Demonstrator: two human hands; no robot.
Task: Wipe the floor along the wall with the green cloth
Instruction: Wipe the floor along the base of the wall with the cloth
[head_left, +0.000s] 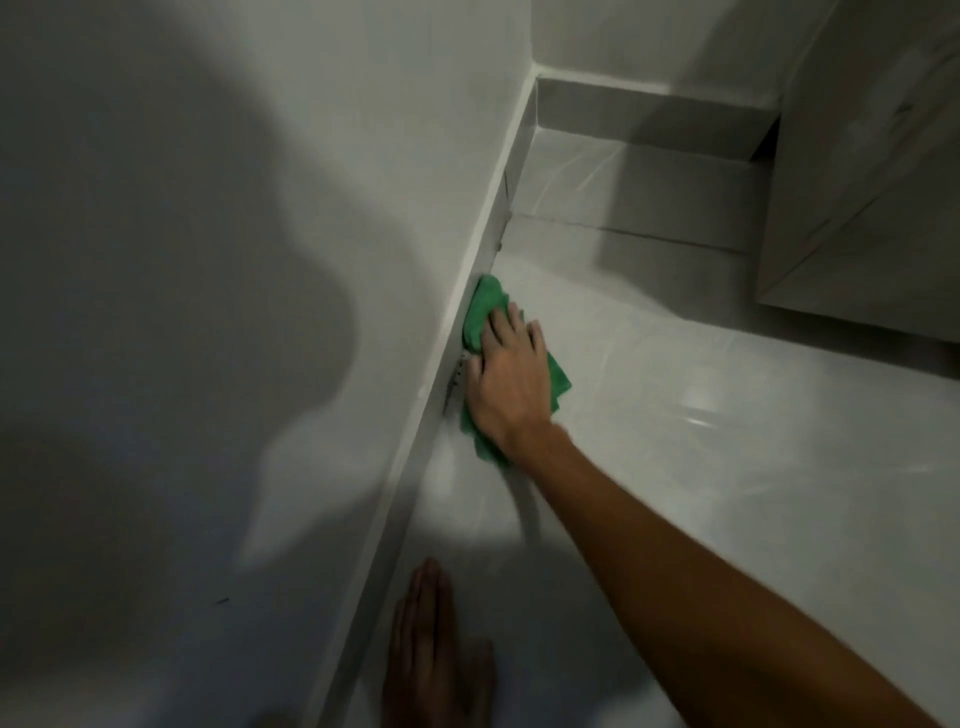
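Note:
The green cloth (480, 306) lies crumpled on the pale tiled floor (701, 467), pushed up against the skirting (415, 457) at the foot of the white wall (208, 260). My right hand (506, 379) presses flat on top of the cloth, fingers spread toward the corner, arm stretched in from the lower right. Green edges show beyond the fingertips and under the wrist. My left hand (423, 649) rests flat on the floor near the bottom edge, fingers together, close to the skirting, holding nothing.
The skirting runs diagonally up to a room corner (535, 73) at the top. A pale cabinet (857, 182) stands at the upper right, its base raised off the floor. Dark specks sit on the skirting beside my right hand. My shadow falls across the wall.

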